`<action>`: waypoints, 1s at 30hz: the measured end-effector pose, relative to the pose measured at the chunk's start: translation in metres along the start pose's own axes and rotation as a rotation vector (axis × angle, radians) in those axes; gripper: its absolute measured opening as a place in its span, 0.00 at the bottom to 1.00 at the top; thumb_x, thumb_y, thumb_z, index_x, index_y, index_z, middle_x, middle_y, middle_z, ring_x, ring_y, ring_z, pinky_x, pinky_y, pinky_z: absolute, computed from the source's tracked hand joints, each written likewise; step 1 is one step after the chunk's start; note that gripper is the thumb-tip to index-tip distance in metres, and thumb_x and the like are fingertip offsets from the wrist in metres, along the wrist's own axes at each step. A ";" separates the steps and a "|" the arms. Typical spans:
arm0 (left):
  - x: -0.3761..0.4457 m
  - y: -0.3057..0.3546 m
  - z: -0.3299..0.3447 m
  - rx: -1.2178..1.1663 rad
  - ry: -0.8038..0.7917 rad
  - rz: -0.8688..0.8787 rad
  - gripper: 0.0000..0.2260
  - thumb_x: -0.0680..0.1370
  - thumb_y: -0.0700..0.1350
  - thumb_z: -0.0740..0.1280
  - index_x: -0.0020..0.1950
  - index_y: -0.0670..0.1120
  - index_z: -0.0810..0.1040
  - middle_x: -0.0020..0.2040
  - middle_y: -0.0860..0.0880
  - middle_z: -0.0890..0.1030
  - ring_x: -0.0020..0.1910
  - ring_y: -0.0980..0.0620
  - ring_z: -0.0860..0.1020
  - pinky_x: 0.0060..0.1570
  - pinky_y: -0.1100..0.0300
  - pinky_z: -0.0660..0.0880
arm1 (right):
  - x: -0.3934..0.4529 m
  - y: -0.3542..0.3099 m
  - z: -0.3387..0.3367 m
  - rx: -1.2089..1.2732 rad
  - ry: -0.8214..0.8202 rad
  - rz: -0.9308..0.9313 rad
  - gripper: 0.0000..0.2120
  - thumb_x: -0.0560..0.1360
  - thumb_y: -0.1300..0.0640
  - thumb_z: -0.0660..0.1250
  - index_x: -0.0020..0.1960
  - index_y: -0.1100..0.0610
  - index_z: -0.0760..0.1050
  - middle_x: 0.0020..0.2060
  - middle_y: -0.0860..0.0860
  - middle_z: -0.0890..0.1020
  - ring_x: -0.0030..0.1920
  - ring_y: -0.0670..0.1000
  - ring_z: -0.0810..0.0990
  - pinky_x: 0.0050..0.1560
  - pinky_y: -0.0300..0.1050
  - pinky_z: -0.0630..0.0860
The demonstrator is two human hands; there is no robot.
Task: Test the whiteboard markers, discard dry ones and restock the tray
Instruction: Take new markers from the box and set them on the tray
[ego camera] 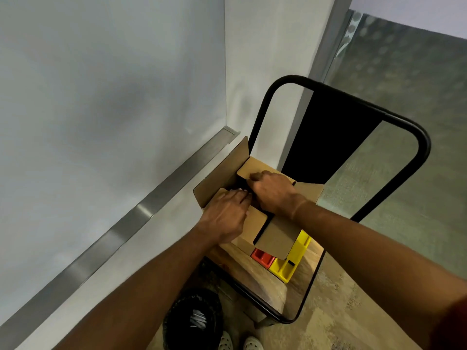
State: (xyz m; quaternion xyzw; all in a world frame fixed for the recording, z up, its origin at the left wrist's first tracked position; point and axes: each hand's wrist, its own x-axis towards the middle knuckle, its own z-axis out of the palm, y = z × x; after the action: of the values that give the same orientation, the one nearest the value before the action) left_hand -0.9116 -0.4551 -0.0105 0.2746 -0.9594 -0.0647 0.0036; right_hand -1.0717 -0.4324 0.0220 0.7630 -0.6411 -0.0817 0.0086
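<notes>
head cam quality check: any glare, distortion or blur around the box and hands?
Head view: wide-angle bending curves the tray rail and cart handle; a bright glare patch sits on the rail; soft shadow on the whiteboard; the box, left hand and right hand are reasonably sharp; the edges smear, and the bin is dark with little detail.

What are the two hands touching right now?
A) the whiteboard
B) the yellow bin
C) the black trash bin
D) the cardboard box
D: both the left hand and the right hand are on the flaps of the open cardboard box on the cart, away from the yellow bin and the black trash bin.
</notes>
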 end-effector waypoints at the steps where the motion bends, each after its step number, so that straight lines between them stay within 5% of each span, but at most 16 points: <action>1: 0.001 -0.002 0.001 0.002 -0.006 0.003 0.20 0.81 0.49 0.54 0.72 0.45 0.64 0.70 0.45 0.70 0.69 0.47 0.66 0.70 0.52 0.61 | 0.000 -0.001 0.002 -0.006 0.002 0.009 0.15 0.79 0.52 0.59 0.63 0.57 0.72 0.57 0.55 0.75 0.55 0.57 0.76 0.49 0.51 0.76; 10: -0.002 -0.006 -0.010 -0.006 0.174 0.065 0.12 0.79 0.48 0.58 0.56 0.45 0.76 0.53 0.46 0.77 0.54 0.48 0.73 0.58 0.52 0.69 | 0.000 0.011 -0.005 0.032 0.094 0.135 0.13 0.80 0.58 0.59 0.63 0.55 0.72 0.54 0.54 0.79 0.51 0.57 0.79 0.44 0.47 0.74; 18: -0.043 -0.010 -0.040 -0.043 0.283 0.166 0.09 0.74 0.45 0.65 0.49 0.43 0.80 0.44 0.46 0.81 0.42 0.49 0.77 0.42 0.56 0.74 | 0.010 0.059 -0.023 0.521 0.336 0.413 0.15 0.78 0.63 0.63 0.64 0.60 0.76 0.58 0.57 0.81 0.56 0.56 0.80 0.62 0.50 0.75; 23: -0.083 -0.012 -0.036 -0.090 0.232 0.178 0.12 0.74 0.46 0.61 0.50 0.43 0.81 0.45 0.46 0.82 0.44 0.49 0.79 0.45 0.55 0.76 | 0.021 0.082 -0.015 0.617 0.330 0.475 0.14 0.79 0.64 0.62 0.64 0.62 0.75 0.60 0.58 0.79 0.60 0.57 0.78 0.65 0.50 0.72; 30: -0.112 -0.014 -0.020 -0.086 0.190 0.177 0.12 0.67 0.41 0.71 0.49 0.42 0.81 0.46 0.45 0.82 0.44 0.47 0.78 0.44 0.56 0.76 | 0.028 0.085 -0.007 0.644 0.334 0.538 0.15 0.80 0.61 0.61 0.65 0.63 0.74 0.61 0.58 0.78 0.61 0.58 0.77 0.66 0.51 0.70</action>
State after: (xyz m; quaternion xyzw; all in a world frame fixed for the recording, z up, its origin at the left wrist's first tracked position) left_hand -0.8086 -0.4102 0.0109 0.1935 -0.9715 -0.0789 0.1120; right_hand -1.1490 -0.4751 0.0357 0.5356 -0.7993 0.2514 -0.1052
